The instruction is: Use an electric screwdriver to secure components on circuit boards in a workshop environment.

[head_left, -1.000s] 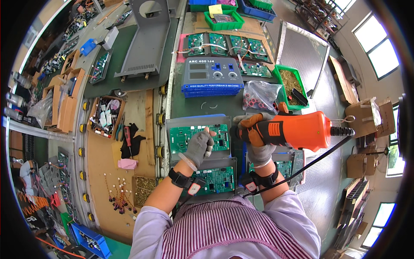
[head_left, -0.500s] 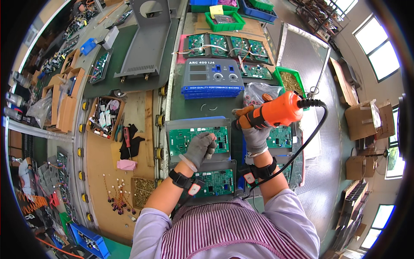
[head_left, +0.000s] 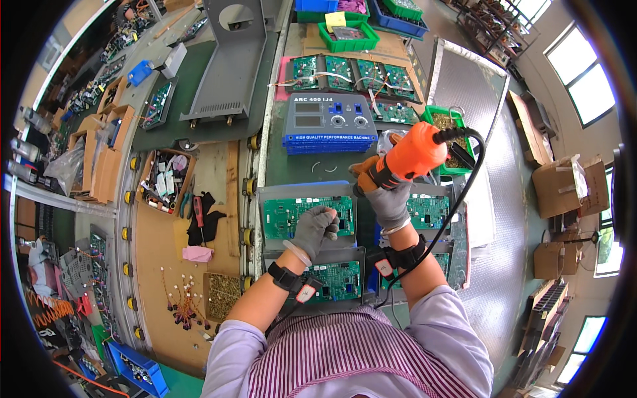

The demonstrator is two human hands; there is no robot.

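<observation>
My right hand (head_left: 387, 200), in a grey glove with brown on the fingers, is wrapped round an orange corded electric screwdriver (head_left: 413, 156). Its black cable (head_left: 467, 192) loops down past my right forearm. The tool's tip is hidden from view. My left hand (head_left: 314, 232), grey-gloved with bare fingertips, is closed in a loose pinch above a green circuit board (head_left: 279, 216) on a grey panel; anything inside the fingers is too small to make out. Another green board (head_left: 345, 278) lies nearer me, and one more board (head_left: 430, 211) sits to the right.
Beyond my hands stands a stack of grey-and-blue front panels (head_left: 328, 126). A green bin (head_left: 439, 119) of small brassy parts is at the right, partly behind the screwdriver. More wired boards (head_left: 340, 71) lie farther back. A roller rail (head_left: 249, 186) runs along the left, beside a parts box (head_left: 164, 179).
My right hand has drawn the screwdriver slightly left and tilted it, uncovering more of the right-hand board. My left hand stays closed over the board, almost unmoved.
</observation>
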